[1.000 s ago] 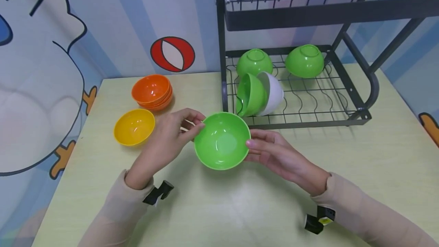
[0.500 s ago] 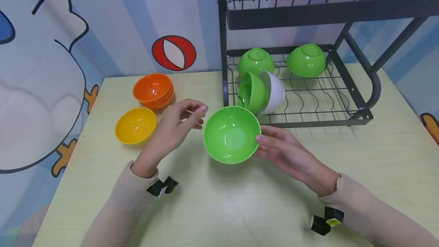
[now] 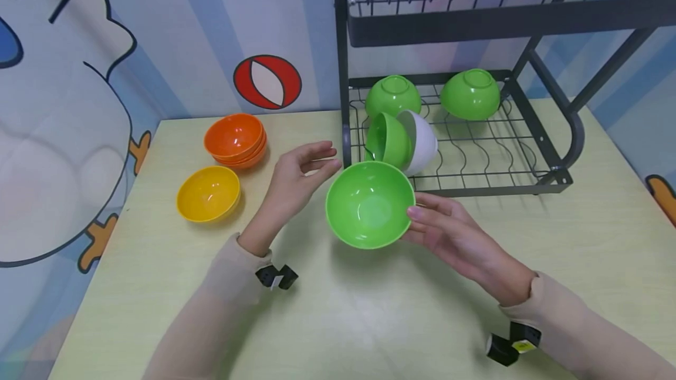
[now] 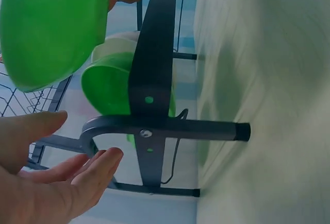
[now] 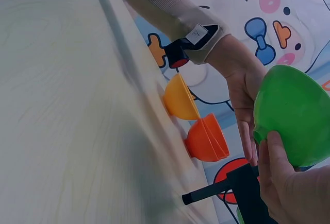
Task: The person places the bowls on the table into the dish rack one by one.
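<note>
Green bowl [image 3: 369, 205] gripped by right hand [image 3: 456, 234]; left hand [image 3: 297, 179] relaxed; loaded rack [image 3: 491, 192] just beyond.

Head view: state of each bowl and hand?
Glossy green round bowl, held up, tilted
Right hand, gripping that bowl
Left hand, holding nothing
Yellow round bowl, upright
Orange round bowls, nested
Rear left green bowl, base up
Rear right green bowl, base up
Front green racked bowl, on its side
White bowl, on its side
</note>
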The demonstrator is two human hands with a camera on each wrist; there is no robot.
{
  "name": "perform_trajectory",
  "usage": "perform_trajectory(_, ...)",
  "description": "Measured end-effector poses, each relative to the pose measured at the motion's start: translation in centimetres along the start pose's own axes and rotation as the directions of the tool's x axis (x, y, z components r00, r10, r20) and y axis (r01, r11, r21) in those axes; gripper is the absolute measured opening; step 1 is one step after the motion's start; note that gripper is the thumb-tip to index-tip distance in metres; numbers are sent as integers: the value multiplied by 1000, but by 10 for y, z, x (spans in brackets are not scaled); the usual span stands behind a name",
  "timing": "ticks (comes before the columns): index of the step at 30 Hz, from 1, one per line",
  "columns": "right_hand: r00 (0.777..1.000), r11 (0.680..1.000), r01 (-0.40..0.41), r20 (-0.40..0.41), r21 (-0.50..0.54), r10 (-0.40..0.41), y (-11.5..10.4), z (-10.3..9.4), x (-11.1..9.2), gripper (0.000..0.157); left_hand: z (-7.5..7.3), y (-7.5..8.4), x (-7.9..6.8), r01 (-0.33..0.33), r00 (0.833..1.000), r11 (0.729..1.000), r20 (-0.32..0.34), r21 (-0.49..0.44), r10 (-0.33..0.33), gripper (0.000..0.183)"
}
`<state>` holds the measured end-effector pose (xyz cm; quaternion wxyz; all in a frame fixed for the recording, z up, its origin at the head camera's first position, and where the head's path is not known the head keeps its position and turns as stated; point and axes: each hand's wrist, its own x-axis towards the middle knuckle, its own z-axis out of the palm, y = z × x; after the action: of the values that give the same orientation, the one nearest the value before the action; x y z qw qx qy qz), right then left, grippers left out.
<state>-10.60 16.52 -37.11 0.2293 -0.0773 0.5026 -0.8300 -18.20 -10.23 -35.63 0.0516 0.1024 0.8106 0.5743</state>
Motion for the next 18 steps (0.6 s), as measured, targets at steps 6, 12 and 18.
perform_trajectory(6,1000,1000,-5,-25,-19,4,-2,-6,-4,47,13,-3,8,-15,1000,998,14,-58,16,48)
perform_trajectory(12,1000,1000,6,-28,-15,-7,-4,-14,-10,39,20,-5,15,-9,1000,997,-28,-71,7,43)
perform_trajectory(18,999,999,24,-39,-30,-25,-7,-24,-16,35,25,-8,20,-5,998,997,-58,-83,0,36)
